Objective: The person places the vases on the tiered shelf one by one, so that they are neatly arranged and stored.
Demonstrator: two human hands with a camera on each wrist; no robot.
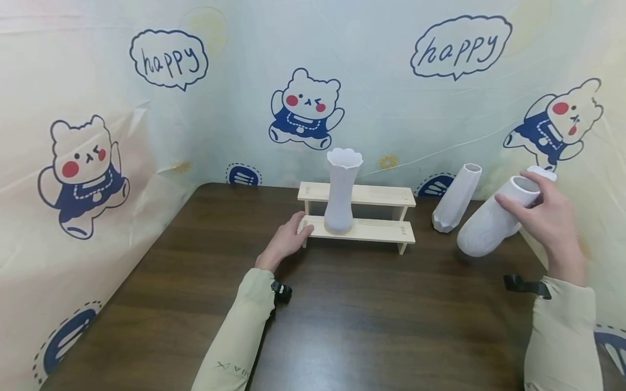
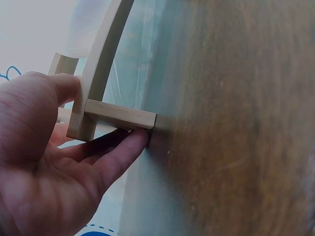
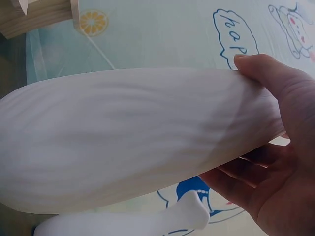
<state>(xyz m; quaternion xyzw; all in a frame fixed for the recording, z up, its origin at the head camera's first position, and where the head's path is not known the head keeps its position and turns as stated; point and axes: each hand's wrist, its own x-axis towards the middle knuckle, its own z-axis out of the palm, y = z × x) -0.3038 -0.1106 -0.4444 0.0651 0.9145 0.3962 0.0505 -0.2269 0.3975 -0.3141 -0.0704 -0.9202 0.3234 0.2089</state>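
Backdrop cloth (image 1: pixel 235 108), pale and printed with bears and "happy" bubbles, is hung behind and at both sides of the dark wooden table (image 1: pixel 371 309). Cream sleeves are worn on both arms, left sleeve (image 1: pixel 235 331) and right sleeve (image 1: pixel 562 331) being seen at the near side. A two-tier wooden stand (image 1: pixel 376 229) is set toward the far edge of the table. Four white vases noted. One ribbed vase (image 1: pixel 495 221) is held at the far right, slanted in the head view, mouth upper right; whether its base is touching the table cannot be told. A flared vase (image 1: pixel 340 193) with scalloped rim is stood upright on the lower shelf, left of its middle. A faceted vase (image 1: pixel 455 201) is placed on the table between stand and ribbed vase, apart from the stand. The fourth vase (image 1: pixel 544 173) is mostly hidden behind the ribbed one. By the right hand (image 1: pixel 552 217) the ribbed vase is gripped near its mouth, thumb on one side, fingers curled on the other. By the left hand (image 1: pixel 285 239) the stand's left end is pinched, thumb laid against the lower shelf, fingers tucked beneath by the leg. Black straps (image 1: pixel 528 286) are fastened at both wrists.
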